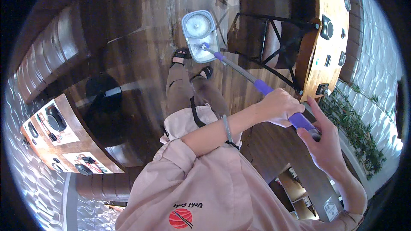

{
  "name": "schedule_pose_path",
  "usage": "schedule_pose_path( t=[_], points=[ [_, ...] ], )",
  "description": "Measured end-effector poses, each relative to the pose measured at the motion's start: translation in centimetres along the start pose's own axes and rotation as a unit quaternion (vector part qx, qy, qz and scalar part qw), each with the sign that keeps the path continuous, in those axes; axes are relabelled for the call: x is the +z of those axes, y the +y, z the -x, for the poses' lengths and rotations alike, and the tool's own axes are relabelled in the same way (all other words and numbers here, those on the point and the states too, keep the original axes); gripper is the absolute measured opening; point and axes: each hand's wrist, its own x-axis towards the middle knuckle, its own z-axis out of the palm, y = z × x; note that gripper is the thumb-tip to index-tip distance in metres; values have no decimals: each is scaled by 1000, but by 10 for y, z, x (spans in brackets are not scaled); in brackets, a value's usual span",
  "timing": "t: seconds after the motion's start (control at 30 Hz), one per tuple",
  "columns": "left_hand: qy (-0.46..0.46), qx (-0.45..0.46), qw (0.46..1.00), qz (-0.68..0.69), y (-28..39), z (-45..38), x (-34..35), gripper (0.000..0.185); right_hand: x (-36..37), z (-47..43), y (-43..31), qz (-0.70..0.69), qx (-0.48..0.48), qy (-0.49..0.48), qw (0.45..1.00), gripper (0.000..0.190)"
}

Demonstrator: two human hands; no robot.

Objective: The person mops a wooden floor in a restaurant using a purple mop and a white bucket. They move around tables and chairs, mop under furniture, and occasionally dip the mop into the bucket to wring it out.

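My left hand point(281, 107), a bracelet on its wrist, is closed around the purple grip of a mop handle point(239, 67). Beside the handle's top end is my right hand point(324, 134), fingers apart and index finger extended; whether its palm touches the end cannot be told. The handle slants down to a blue-grey mop bucket point(205, 58) on the wood floor near my feet. Its lower end is in the bucket's rectangular compartment, which holds cloudy liquid; the mop head is not clearly seen. A round wringer basket point(198, 25) fills the bucket's far part.
A wooden table point(332, 48) with black dishes and a black metal frame point(273, 17) stands at right. At left are another set table point(78, 118) and a brown padded bench point(51, 54). Green plants point(356, 131) line the right wall. An open shelf point(293, 189) is at lower right.
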Motion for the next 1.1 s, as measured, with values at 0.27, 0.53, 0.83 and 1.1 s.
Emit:
schedule_pose_path(
  t=[0.27, 0.53, 0.83, 1.1],
  points=[
    [116, -11, 992, -53, -29, -15, -10, 33, -19, -38, -27, 78, -70, -14, 994, 77],
    [52, -29, 995, -76, -51, 29, -8, 28, 33, -64, 7, 88, -185, 3, 979, 78],
    [-124, -135, 983, -32, -108, 29, -17, 14, 57, -129, 40, 95, -168, 7, 981, 73],
    [-113, -178, 977, -6, -165, 50, -23, 25, 80, -189, 36, 142, -187, -14, 972, 73]
  ],
)
